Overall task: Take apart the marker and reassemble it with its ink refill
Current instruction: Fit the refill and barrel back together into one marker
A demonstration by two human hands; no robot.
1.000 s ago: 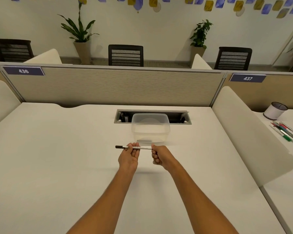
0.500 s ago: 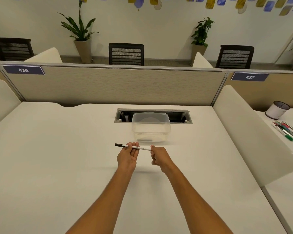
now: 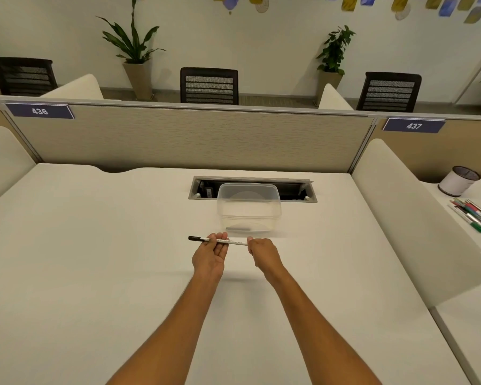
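Marker (image 3: 217, 240), white-barrelled with a black end pointing left, is held level above the desk (image 3: 95, 259), just in front of the clear tub (image 3: 249, 208). It is gripped by both hands at once: the left hand (image 3: 209, 258) is turned palm up, its fingers curled round the barrel near the middle, and the right hand (image 3: 263, 252) is closed round the right end, knuckles up, so that this end is hidden. The two hands are kept slightly apart, with a short stretch of barrel shown between them. Both forearms are stretched forward from the near edge and converge toward the middle of the desk. Wide bare desk is left to the left of the hands and on the near side. The far edge is closed by a partition (image 3: 192, 140), with a cable slot (image 3: 252, 188) sunk before it; the tub is set against the slot's near edge. The right edge is bounded by a rounded divider (image 3: 417, 218), beyond which loose pens (image 3: 474, 215) and a cup (image 3: 458, 181) are seen on the neighbouring desk. A small dark item is seen inside the tub, too dim to identify.
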